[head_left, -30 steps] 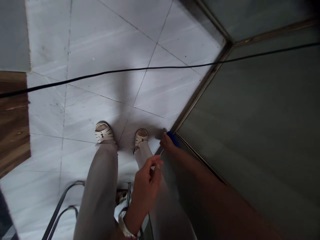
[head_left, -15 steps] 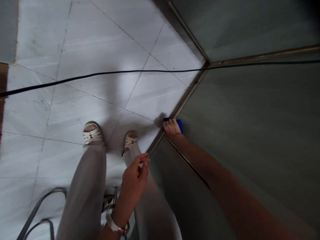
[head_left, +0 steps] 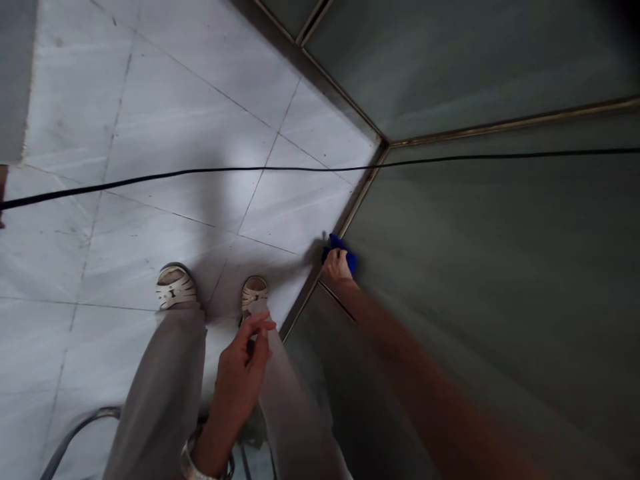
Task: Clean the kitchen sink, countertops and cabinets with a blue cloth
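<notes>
My right hand (head_left: 337, 266) is closed on a blue cloth (head_left: 352, 262). It presses the cloth to the foot of the grey-green panel (head_left: 480, 253), at the metal trim (head_left: 361, 192) where panel meets floor. Part of the cloth is hidden under the fingers, and a blue corner sticks out past them. Over my right shin hangs my left hand (head_left: 244, 363), fingers loosely curled, thumb a little apart, holding nothing. A bracelet (head_left: 193, 460) is on that wrist.
A thin black cable (head_left: 220, 170) stretches across the view in front of the floor and panel. Beneath are pale floor tiles (head_left: 165, 147) and my sandalled feet. A curved metal tube (head_left: 75, 433) stands at lower left. Another panel (head_left: 360, 60) meets this one at a corner.
The view has shifted a little, moving the floor corner left and down. My right hand stays on the cloth, which is now more bunched. My left hand appears further left and lower.
</notes>
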